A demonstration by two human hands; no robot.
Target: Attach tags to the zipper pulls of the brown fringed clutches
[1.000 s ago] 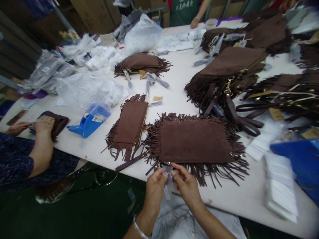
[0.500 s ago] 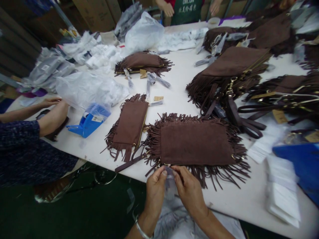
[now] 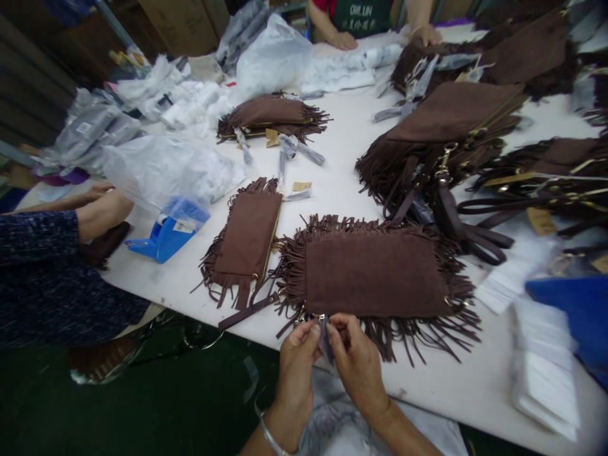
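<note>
A brown fringed bag (image 3: 373, 272) lies flat at the table's front edge, its zipper side toward me. From the zipper pull at its lower left corner hangs a dark strip in clear plastic (image 3: 325, 342). My left hand (image 3: 299, 354) pinches this wrapped strip from the left, and my right hand (image 3: 354, 351) pinches it from the right, fingers closed. Left of the bag lies a smaller brown fringed pouch (image 3: 249, 234) with a strap reaching toward the large one.
More fringed bags (image 3: 446, 120) are piled at the right, beside white packets (image 3: 544, 367). A blue tape dispenser (image 3: 168, 231) and plastic bags (image 3: 166, 168) are at the left, near a person's hands (image 3: 107, 212). Another person in a green apron (image 3: 363, 18) stands across the table (image 3: 342, 145).
My hands have drawn slightly closer around the wrapped strip, and its plastic looks more gathered. Across the table, the other person's hands have come down onto the table and bags.
</note>
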